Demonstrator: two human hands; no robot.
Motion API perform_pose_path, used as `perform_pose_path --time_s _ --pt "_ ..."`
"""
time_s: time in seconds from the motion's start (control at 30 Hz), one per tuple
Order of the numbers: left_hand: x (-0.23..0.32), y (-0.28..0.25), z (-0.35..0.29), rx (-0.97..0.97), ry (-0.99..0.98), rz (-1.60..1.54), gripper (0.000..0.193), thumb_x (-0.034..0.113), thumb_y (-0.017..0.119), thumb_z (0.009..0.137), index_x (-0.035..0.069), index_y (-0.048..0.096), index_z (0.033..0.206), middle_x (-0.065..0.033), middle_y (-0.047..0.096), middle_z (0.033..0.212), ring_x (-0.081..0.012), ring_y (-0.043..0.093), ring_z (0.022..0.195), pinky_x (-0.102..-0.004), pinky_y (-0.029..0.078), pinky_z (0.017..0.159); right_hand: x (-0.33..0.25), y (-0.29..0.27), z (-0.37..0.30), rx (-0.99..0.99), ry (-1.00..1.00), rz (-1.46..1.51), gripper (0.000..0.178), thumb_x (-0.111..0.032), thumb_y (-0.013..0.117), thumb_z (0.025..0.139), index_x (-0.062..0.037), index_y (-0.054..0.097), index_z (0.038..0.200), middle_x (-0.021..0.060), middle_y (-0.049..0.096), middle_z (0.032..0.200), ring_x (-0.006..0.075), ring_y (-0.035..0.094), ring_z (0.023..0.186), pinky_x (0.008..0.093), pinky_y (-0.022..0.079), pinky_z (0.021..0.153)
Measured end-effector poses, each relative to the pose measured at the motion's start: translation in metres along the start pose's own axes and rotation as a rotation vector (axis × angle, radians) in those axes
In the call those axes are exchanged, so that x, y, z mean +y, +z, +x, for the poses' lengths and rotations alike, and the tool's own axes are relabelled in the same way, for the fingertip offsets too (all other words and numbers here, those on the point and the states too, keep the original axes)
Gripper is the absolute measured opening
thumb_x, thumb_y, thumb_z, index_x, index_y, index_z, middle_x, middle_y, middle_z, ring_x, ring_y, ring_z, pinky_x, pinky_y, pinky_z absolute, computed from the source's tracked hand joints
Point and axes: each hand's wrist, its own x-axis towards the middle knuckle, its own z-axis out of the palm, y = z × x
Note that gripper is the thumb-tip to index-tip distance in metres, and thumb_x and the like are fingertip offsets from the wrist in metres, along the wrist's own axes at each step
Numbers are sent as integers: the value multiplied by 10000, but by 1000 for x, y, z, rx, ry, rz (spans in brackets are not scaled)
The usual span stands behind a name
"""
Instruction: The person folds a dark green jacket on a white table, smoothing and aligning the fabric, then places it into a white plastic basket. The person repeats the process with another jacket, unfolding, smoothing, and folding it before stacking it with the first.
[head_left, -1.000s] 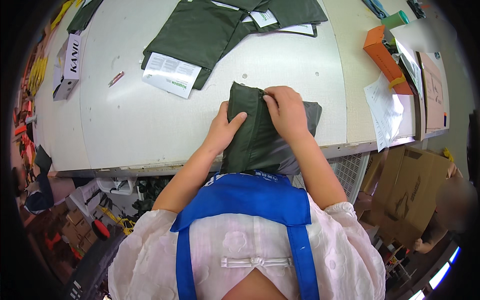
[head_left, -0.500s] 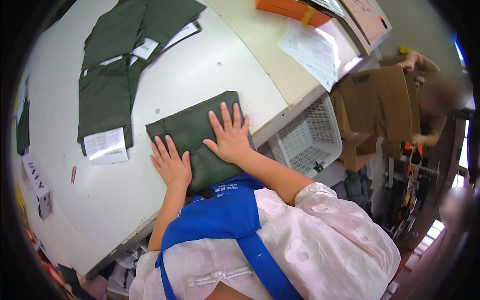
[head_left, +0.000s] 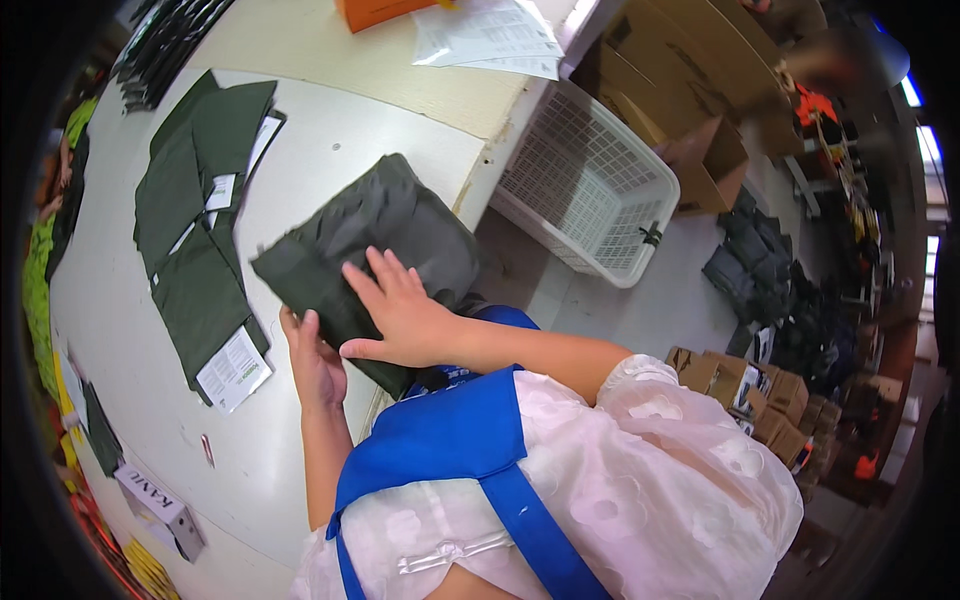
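A folded dark green cloth bundle (head_left: 400, 220), puffed up and creased, lies at the table's near edge, turned at an angle in front of me. My right hand (head_left: 405, 315) rests palm down on its near part, fingers spread. At the bundle's lower left edge is my left hand (head_left: 318, 370), with thumb and forefinger on the edge; its other fingers are partly hidden. To the left, several flat dark green folded pieces (head_left: 190, 220) overlap in a column, with white printed labels. The lowest one carries a large white label card (head_left: 235, 370).
A white plastic basket (head_left: 600, 200) stands past the table's right edge, beside open cardboard boxes (head_left: 700, 70). Papers (head_left: 490, 38) and an orange box (head_left: 375, 10) lie at the back. A small red tool (head_left: 207, 450) and a white box (head_left: 160, 510) sit at left.
My view has swung right. My left hand has gone from lying flat on the bundle to its edge. My right hand has slid nearer me, and the bundle has turned and puffed up.
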Motion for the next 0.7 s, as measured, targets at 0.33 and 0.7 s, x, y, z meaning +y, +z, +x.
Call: perform_pose_path --time_s 0.33,0.7 --pt "-10 140 -18 -1041 -96 313 885 613 542 843 98 239 1497 -96 137 1574 -267 227 1418 -403 333 1051 94 -128 -120 681 297 760 683 -146 734 711 35 440 1300 176 574 1193 273 595 1056 360 482 920" --pt "-68 181 6 -565 -413 545 541 147 570 904 97 398 1414 -98 460 1360 -190 469 1214 -323 393 1003 425 -190 -230 1015 234 1515 481 -208 583 802 25 532 1220 148 636 1110 291 627 999 406 505 902"
